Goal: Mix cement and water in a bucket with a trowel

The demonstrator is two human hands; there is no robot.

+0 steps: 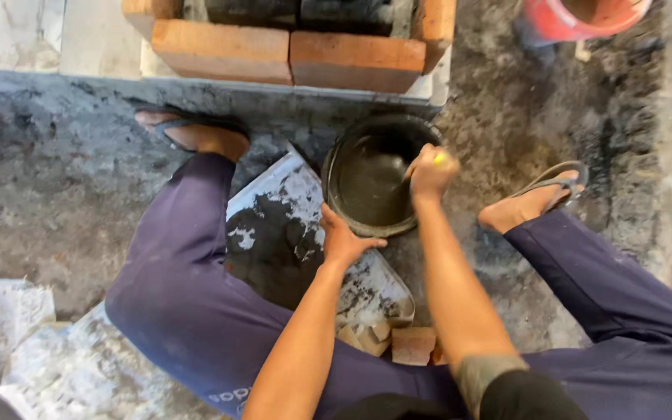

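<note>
The person's dark blue trouser legs (pixel 196 311) fill the bottom of the view, knees spread. Between them sits a black round pan (pixel 371 183) of dark wet mix. The left hand (pixel 341 239) grips the pan's near rim, fingers curled over it. The right hand (pixel 432 173) is fisted around a yellow-ended tool handle (pixel 439 158) over the pan's right side. Left of the pan lies a mortar-smeared sack (pixel 289 233); beyond the pan, orange bricks (pixel 289 53).

Both hands (pixel 344 241) at black pan (pixel 344 206)
</note>
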